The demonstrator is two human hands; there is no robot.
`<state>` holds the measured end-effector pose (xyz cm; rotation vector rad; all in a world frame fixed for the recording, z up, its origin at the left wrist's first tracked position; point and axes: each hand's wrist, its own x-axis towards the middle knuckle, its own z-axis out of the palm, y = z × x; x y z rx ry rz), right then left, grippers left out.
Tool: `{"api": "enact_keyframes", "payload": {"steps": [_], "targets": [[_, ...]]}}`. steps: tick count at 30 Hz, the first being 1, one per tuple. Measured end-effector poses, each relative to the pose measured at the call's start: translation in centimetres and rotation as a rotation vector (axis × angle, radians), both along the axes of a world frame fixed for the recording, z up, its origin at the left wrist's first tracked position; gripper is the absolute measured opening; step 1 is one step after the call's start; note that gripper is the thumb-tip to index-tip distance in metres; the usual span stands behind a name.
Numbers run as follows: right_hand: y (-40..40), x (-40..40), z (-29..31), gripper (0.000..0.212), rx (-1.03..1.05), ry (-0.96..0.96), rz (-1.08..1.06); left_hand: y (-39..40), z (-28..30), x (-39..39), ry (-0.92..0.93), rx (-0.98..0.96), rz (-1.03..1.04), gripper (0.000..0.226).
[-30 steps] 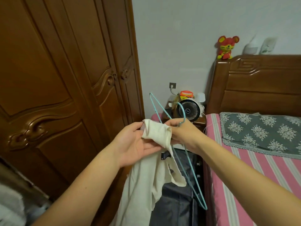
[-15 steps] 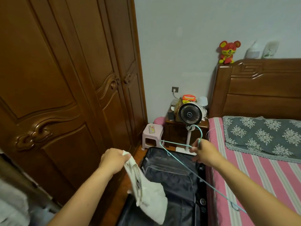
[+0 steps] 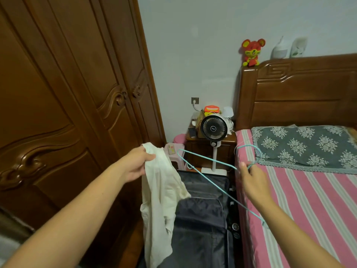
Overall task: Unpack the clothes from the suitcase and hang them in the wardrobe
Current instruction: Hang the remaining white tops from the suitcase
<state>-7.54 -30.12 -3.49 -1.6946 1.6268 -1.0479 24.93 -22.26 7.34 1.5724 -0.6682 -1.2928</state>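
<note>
Above the open dark suitcase (image 3: pixel 202 219) on the floor, between the wardrobe (image 3: pixel 67 113) and the bed's (image 3: pixel 309 209) left edge, the left hand (image 3: pixel 135 163) grips one cream garment (image 3: pixel 162 194) by its top, the cloth hanging down. The right hand (image 3: pixel 251 182) pinches one thin turquoise hanger (image 3: pixel 208 182) at its neck, hook over the bed's corner. The fan's (image 3: pixel 213 128) hub label is too small to read.

Wooden bed (image 3: pixel 297 97) with pink-striped sheet carries a grey floral pillow (image 3: pixel 303 147) at its head end; open dark fabric suitcase (image 3: pixel 202 219) lies on floor against bed's left edge.
</note>
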Motion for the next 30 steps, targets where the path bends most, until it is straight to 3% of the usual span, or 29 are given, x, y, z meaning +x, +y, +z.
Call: {"api": "enact_keyframes", "payload": {"steps": [6,9,16,19,21,25,30], "targets": [[-0.3,-1.2,1.0,0.039,-0.055,-0.008,0.061,-0.3,0.9,0.4,-0.137,0.117,-0.098,0.037],[-0.3,0.5,1.7,0.042,-0.093,-0.107,0.104,-0.1,1.5,-0.6,-0.061,0.083,-0.153,0.039],[-1.2,2.5,0.7,0.036,-0.079,-0.207,0.165,-0.1,3.2,-1.6,-0.153,0.014,-0.292,0.030],[-0.6,4.5,1.6,0.036,-0.002,-0.201,0.286,-0.8,3.6,-2.9,-0.187,-0.019,-0.335,0.025],[0.0,5.6,1.6,0.036,0.020,-0.202,0.276,-1.5,3.9,-4.3,-0.303,-0.043,-0.308,0.029],[0.5,5.3,1.3,0.036,0.014,-0.523,0.102,-2.1,4.0,-5.3,-0.460,-0.076,-0.034,0.015],[-0.5,4.3,1.0,0.036,0.002,-0.514,0.091,-0.9,4.1,-5.0,-0.609,-0.135,-0.015,0.019]]}}
